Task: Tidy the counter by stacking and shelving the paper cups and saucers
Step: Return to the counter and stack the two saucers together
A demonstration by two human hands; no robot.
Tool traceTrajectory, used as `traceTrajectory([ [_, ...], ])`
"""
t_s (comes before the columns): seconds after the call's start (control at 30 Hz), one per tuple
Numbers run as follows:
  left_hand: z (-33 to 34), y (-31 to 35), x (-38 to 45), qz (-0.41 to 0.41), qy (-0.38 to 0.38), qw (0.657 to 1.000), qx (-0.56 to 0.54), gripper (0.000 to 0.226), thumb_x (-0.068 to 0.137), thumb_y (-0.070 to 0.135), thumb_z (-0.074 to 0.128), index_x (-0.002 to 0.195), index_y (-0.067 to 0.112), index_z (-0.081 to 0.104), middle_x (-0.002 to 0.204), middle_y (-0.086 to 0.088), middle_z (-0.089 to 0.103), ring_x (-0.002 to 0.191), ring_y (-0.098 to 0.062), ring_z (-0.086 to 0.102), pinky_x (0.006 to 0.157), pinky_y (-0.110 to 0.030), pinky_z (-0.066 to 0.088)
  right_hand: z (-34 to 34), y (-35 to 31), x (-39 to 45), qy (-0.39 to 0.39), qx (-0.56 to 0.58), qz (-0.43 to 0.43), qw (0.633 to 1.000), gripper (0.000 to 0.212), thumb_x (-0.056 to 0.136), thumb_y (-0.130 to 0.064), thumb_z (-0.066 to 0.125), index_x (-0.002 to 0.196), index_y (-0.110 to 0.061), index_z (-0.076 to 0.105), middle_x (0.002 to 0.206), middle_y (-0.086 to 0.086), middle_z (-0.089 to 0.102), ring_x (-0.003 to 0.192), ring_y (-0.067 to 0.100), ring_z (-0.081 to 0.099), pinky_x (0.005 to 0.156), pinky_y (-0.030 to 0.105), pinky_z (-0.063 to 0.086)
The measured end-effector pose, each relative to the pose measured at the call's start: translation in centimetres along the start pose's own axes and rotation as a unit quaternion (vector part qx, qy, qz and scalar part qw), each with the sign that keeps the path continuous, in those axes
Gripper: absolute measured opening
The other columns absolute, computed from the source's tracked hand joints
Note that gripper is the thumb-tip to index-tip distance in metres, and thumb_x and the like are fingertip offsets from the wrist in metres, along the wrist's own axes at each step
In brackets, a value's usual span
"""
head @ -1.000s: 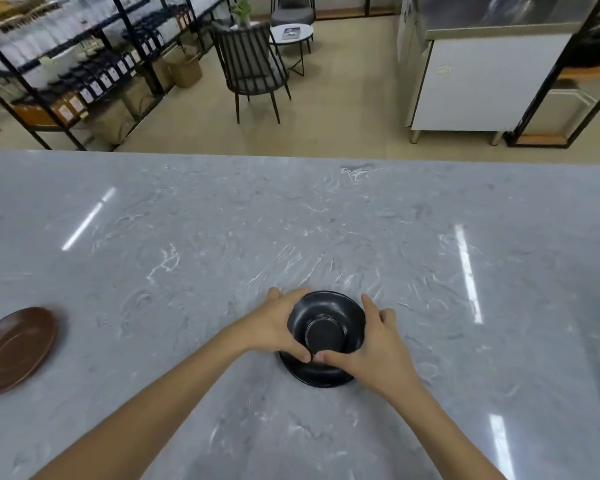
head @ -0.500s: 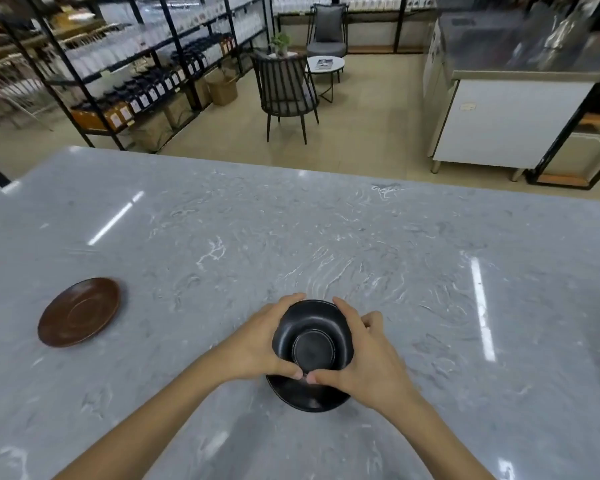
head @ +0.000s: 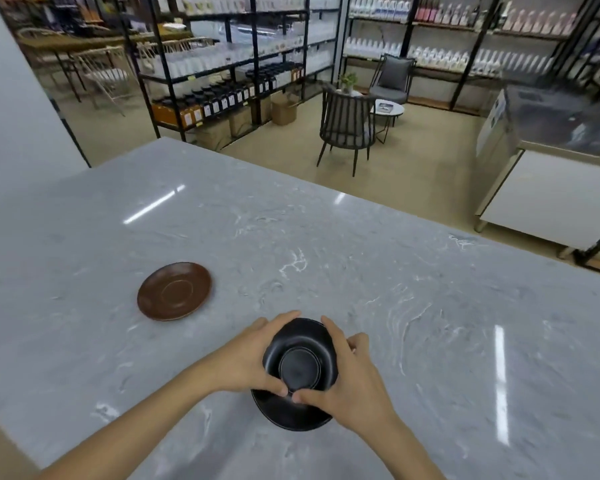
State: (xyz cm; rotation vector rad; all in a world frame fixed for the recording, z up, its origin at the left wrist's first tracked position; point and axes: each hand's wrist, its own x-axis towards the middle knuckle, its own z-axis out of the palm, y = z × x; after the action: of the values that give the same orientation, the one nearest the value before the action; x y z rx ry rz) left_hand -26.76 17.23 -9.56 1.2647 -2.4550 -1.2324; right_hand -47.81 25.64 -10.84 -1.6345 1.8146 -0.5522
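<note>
saucer (head: 174,291) on counter (head: 395,289) at left, stacked saucers (head: 297,372) near front, chair (head: 346,123) beyond counter

surface (head: 378,271): grey veined stone look, polished smooth, with bright streaks of reflected light
black saucers (head: 300,367): look ceramic or glazed, smooth with a dull satin sheen
brown saucer (head: 174,291): smooth, reddish-brown, low gloss, faint ring in the middle
shelving racks (head: 253,64): black metal frames, matt
chair (head: 345,124): dark slatted back, looks like metal, matt
cabinet (head: 548,161): brushed steel top, flat white panel front
</note>
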Motion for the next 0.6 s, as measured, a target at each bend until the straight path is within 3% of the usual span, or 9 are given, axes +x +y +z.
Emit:
traceTrajectory([
  [0.23, -6.8, -8.0, -2.3, -0.019, 0.022, 1.000, 0.005, 0.125, 0.066, 0.037, 0.093, 0.161, 0.044, 0.012, 0.142, 0.003, 0.048, 0.132, -0.011, 0.042, 0.115, -0.033, 0.040, 6.3, -7.3, 5.9, -0.016, -0.008, -0.008, 1.000, 0.131, 0.041, -0.069, 0.081, 0.147, -0.057, 0.006, 0.112, -0.011, 0.025, 0.091, 0.012, 0.064, 0.082, 0.029, 0.058],
  [0.37, -10.4, -12.8, -2.9, -0.039, 0.035, 0.999, 0.004, 0.124, 0.065, 0.038, 0.093, 0.158, 0.049, 0.013, 0.130, -0.001, 0.047, 0.124, -0.015, 0.045, 0.110, -0.033, 0.043, 9.9, -10.9, 9.6, -0.016, -0.012, -0.022, 1.000, 0.128, 0.040, -0.071, 0.079, 0.145, -0.058, 0.006, 0.109, -0.013, 0.025, 0.088, 0.007, 0.062, 0.077, 0.024, 0.056],
  [0.6, -16.0, -19.6, -2.5, -0.045, 0.065, 0.997, -0.015, 0.118, 0.064, 0.032, 0.093, 0.156, 0.050, 0.022, 0.142, 0.004, 0.039, 0.134, -0.014, 0.034, 0.116, -0.034, 0.040, 14.3, -16.1, 15.2, 0.002, -0.002, -0.042, 0.999, 0.116, 0.044, -0.068, 0.081, 0.131, -0.067, 0.005, 0.107, -0.018, 0.025, 0.092, 0.004, 0.057, 0.057, 0.013, 0.041],
])
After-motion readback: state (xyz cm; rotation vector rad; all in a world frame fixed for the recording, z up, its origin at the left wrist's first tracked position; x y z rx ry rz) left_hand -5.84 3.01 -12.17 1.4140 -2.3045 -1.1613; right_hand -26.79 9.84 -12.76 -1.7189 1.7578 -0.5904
